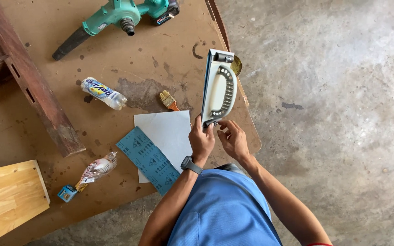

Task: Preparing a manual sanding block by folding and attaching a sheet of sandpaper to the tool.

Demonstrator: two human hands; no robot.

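A white hand sander block (219, 86) with a grey handle is held upright on its near end above the brown board (169, 41). My left hand (201, 141), with a watch on the wrist, grips its lower end. My right hand (233, 139) has its fingers at the metal clamp on that same end. Left of the hands, a blue strip of sandpaper (147, 159) lies across a pale grey sheet (165, 132).
A teal cordless blower (115, 18) lies at the top of the board. A plastic bottle (103, 93), a small paintbrush (168, 100), a crumpled bottle (94, 172), a dark wooden beam (33, 82) and a light wood panel (7, 198) are about. Concrete floor (334, 114) lies to the right.
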